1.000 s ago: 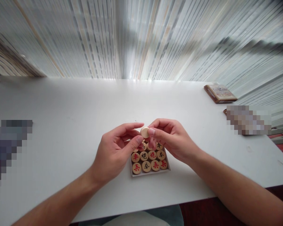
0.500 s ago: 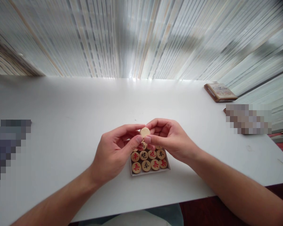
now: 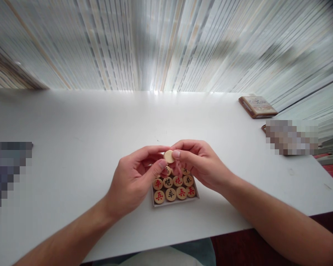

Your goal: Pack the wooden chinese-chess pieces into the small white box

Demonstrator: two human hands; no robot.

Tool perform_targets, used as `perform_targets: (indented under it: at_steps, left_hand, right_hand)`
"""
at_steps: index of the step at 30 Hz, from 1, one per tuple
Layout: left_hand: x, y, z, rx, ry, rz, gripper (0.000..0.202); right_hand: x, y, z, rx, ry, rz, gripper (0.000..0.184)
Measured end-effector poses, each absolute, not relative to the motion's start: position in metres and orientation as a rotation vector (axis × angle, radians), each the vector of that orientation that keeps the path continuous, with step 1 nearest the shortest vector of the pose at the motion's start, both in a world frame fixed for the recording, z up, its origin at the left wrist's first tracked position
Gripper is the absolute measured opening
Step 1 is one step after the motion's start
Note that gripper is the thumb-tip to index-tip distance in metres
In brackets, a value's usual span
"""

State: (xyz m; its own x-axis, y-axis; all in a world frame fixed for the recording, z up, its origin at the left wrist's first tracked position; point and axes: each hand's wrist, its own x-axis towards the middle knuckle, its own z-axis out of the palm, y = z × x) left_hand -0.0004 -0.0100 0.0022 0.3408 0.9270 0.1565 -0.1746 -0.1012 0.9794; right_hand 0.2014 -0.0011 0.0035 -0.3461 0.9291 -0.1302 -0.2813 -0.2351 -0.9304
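Between my two hands is a round, pale wooden Chinese chess piece [image 3: 168,157], its blank face toward me. My left hand [image 3: 140,171] pinches it from the left with thumb and fingers. From the right, my right hand [image 3: 201,162] grips it too, the thumb lying over its edge. Just below the hands sits a shallow box [image 3: 177,203] with rows of Chinese chess pieces [image 3: 170,194], marked in red or black characters. My fingers cover the far part of the box.
The box rests on a white table [image 3: 100,122]. A brown-edged box [image 3: 258,106] lies at the back right, with a blurred-out item [image 3: 291,138] in front of it. Another blurred item [image 3: 9,162] is at the left edge. A striped curtain [image 3: 150,44] hangs behind.
My right thumb has moved up from the piece's lower edge onto its right side. The piece stays between both hands. The view has shifted slightly.
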Motion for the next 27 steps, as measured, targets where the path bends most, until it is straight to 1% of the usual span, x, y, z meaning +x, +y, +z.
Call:
perform_targets:
  at_steps: [6,13,17,22,27]
  left_hand:
    - [-0.0005,-0.0115,0.004,1.329,0.756,1.089,0.02]
    - [0.0008,-0.0117,0.0039,1.374,0.819,1.077,0.02]
    - [0.0016,-0.0125,0.0035,1.375,0.795,1.065,0.018]
    - [0.0005,-0.0138,0.0011,1.343,0.739,1.038,0.03]
    - [-0.001,-0.0133,0.0002,1.345,0.849,1.079,0.029]
  right_hand:
    - [0.2024,-0.0019,0.0035,-0.884,-1.091,1.752,0.023]
    - [0.2003,-0.0033,0.0049,-0.945,-1.065,1.783,0.035]
    - [0.2,-0.0035,0.0044,-0.957,-1.108,1.755,0.033]
    - [0.201,-0.0044,0.0044,-0.937,-1.15,1.735,0.028]
    - [0.2018,-0.0039,0.002,-0.933,-1.103,1.775,0.025]
